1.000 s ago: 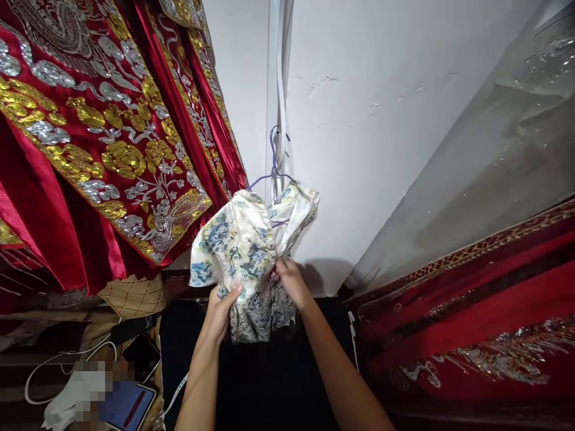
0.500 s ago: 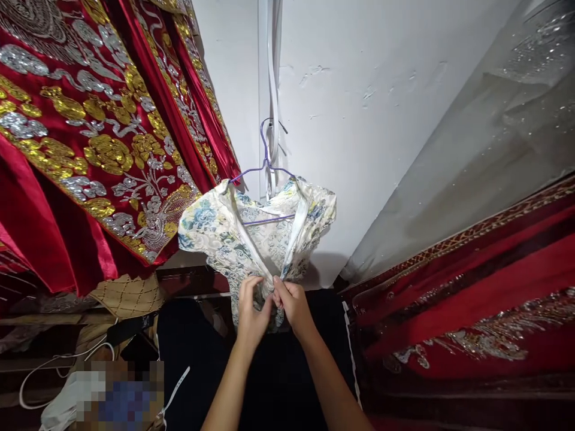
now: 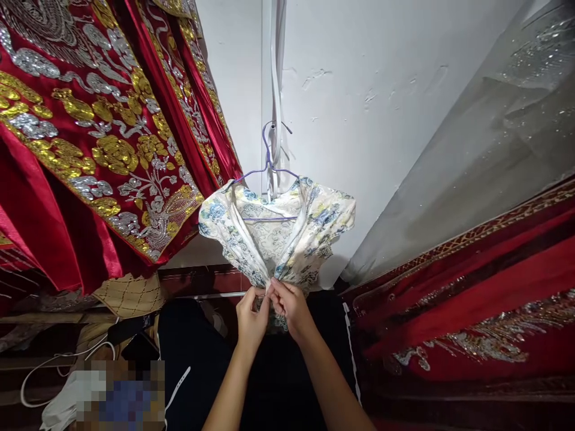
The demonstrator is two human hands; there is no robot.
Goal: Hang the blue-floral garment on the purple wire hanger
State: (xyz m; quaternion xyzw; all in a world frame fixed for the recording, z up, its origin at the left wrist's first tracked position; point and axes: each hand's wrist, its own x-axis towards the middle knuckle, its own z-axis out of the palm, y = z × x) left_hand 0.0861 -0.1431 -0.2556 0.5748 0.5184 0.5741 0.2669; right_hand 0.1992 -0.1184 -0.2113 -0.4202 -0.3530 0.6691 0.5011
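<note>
At nine to eleven o'clock hangs a red satin robe with gold and silver floral embroidery (image 3: pixel 103 149), its hem falling toward a tan quilted cloth (image 3: pixel 130 294) at eight o'clock. Below that, at seven o'clock, a white cable (image 3: pixel 33 374) loops beside a blurred patch.

At the centre, a small cream garment printed with blue and yellow flowers (image 3: pixel 314 221) hangs on a thin purple wire hanger (image 3: pixel 268 161), whose hook catches a white strap (image 3: pixel 275 90) running up the white wall (image 3: pixel 359 90) toward twelve o'clock. The garment's front is open, its two edges converging downward.

The left hand (image 3: pixel 250 320), rising from six o'clock, pinches the garment's left front edge between thumb and fingertips in a narrow, closed grip. The right hand (image 3: pixel 291 308), touching the left, pinches the right front edge the same way, so both edges meet just where the hands join.

At one to three o'clock slants a clear plastic cover (image 3: pixel 485 155), and below it, at three to four o'clock, lies a red fabric with gold trim and silver sequin work (image 3: pixel 471 311).
</note>
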